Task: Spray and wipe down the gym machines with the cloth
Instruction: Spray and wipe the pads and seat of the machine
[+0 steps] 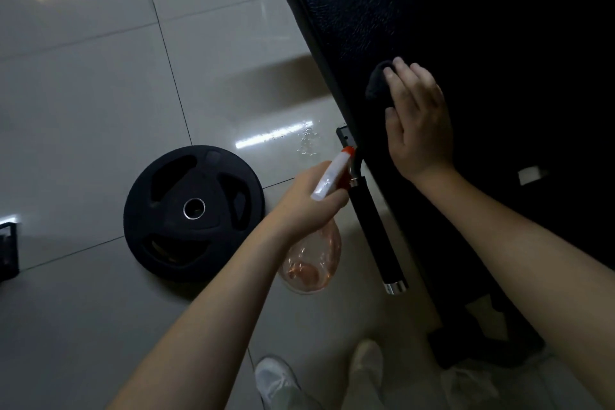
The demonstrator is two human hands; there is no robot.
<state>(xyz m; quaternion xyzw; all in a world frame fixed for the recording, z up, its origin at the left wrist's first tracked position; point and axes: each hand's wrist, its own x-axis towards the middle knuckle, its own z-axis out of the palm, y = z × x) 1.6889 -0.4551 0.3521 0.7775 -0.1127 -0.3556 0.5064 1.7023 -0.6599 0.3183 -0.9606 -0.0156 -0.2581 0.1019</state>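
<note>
Pale floor tiles (83, 93) flank the black padded surface (432, 10). Head view: right grip (420, 123) presses flat-fingered on the dark cloth (377, 85) (seemingly bunched; light is dim); left grip (307, 201) clasps the spray bottle (327, 176). Overlapping strokes with even pressure would serve best.

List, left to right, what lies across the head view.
Weight plate → spray bottle gripped by the left hand → black padded handle → right hand pressing the cloth on the bench pad.
</note>
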